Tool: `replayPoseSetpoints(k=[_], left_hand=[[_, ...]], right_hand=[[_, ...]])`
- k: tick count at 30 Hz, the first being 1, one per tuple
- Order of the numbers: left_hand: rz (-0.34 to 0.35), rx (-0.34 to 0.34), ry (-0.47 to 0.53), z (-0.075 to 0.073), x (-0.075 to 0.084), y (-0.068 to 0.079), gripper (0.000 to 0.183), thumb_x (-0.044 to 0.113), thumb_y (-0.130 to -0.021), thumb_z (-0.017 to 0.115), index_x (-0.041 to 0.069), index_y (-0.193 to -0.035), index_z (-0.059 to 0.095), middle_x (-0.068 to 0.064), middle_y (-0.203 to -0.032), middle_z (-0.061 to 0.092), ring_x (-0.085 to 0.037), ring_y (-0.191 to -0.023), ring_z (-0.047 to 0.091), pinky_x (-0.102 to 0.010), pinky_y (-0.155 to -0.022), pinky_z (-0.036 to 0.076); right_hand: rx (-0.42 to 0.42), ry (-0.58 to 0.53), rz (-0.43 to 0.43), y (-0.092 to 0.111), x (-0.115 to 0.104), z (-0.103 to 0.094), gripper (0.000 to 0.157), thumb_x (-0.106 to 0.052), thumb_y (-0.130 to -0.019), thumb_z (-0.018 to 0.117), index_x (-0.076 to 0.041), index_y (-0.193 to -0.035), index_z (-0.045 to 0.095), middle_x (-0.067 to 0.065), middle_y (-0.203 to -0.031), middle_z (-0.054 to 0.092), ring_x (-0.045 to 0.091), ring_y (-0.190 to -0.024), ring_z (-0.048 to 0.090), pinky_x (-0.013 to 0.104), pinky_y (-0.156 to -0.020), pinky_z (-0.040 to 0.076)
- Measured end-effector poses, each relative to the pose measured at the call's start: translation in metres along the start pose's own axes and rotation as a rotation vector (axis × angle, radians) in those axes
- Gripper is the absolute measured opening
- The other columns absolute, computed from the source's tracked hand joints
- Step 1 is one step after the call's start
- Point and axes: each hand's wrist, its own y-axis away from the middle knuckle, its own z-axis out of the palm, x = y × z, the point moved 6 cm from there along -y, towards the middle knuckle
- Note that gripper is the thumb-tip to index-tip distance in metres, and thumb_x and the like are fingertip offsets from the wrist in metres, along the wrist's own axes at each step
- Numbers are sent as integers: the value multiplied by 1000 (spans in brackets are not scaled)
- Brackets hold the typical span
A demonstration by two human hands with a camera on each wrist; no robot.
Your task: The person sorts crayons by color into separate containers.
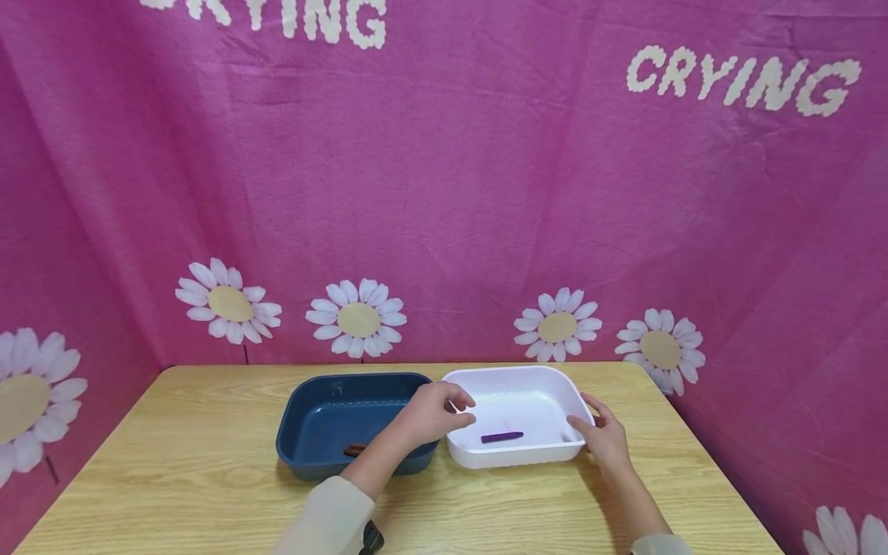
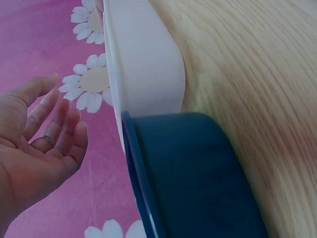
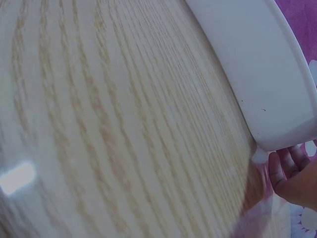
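Observation:
My left hand (image 1: 430,414) hovers over the spot where a white plastic tub (image 1: 516,460) and a dark blue tub (image 1: 333,420) meet. Its fingers are loosely bent with nothing between them, as the left wrist view also shows. At the white tub's right end, my right hand (image 1: 609,441) grips the rim, thumb on the inside and fingers around the outside. A purple crayon-like stick (image 1: 502,437) lies on the white tub's floor near the front wall. Brown sticks (image 1: 354,449) lie in the front of the blue tub, partly hidden by my left forearm.
Both tubs stand side by side toward the back of a light wood table (image 1: 208,493). A pink cloth (image 1: 444,193) with white daisies hangs behind and at the sides. Some small black object (image 1: 371,537) shows beside the left sleeve at the front.

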Motion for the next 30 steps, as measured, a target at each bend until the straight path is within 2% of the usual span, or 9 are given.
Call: replayPoseSetpoints(k=[3, 8, 17, 22, 26, 30], left_hand=[[-6, 1, 5, -6, -1, 8, 19, 22, -82, 71, 11, -99, 70, -2, -90, 64, -12, -80, 53, -22, -64, 46], [-2, 4, 17, -14, -1, 21, 21, 23, -83, 71, 12, -100, 70, -2, -90, 62, -11, -79, 51, -21, -65, 45], [10, 16, 36, -30, -8, 48, 23, 24, -83, 71, 11, -103, 69, -7, -97, 64, -16, -88, 56, -29, -77, 49], [6, 48, 34, -39, -15, 64, 22, 24, -82, 72, 14, -101, 70, -4, -93, 64, -17, -85, 54, -24, -72, 46], [5, 57, 40, -44, -18, 76, 20, 25, -82, 72, 16, -99, 70, 0, -93, 64, -16, -86, 55, -24, -72, 46], [4, 50, 53, -49, -21, 88, 22, 28, -81, 73, 16, -99, 69, 3, -94, 64, -17, -87, 56, -23, -72, 48]], right_hand=[[13, -15, 7, -1, 0, -1, 61, -17, -87, 64, -10, -142, 38, 28, -135, 43, 19, -100, 54, 19, -65, 49], [41, -22, -20, -1, -2, -3, 63, -21, -85, 68, -10, -140, 41, 27, -129, 46, 12, -91, 54, 19, -63, 49], [10, 8, 7, -3, 3, -2, 59, -15, -89, 62, -10, -143, 37, 28, -131, 44, 12, -90, 54, 20, -64, 50], [6, 10, 14, -2, 3, -2, 60, -16, -89, 61, -10, -143, 36, 27, -131, 44, 17, -95, 53, 19, -64, 50], [0, -12, 8, -1, 3, -1, 61, -17, -89, 62, -10, -143, 36, 29, -132, 42, 21, -99, 53, 18, -65, 50], [17, -26, -9, 0, 3, 1, 62, -19, -87, 65, -9, -142, 38, 28, -128, 46, 15, -92, 55, 20, -63, 50]])
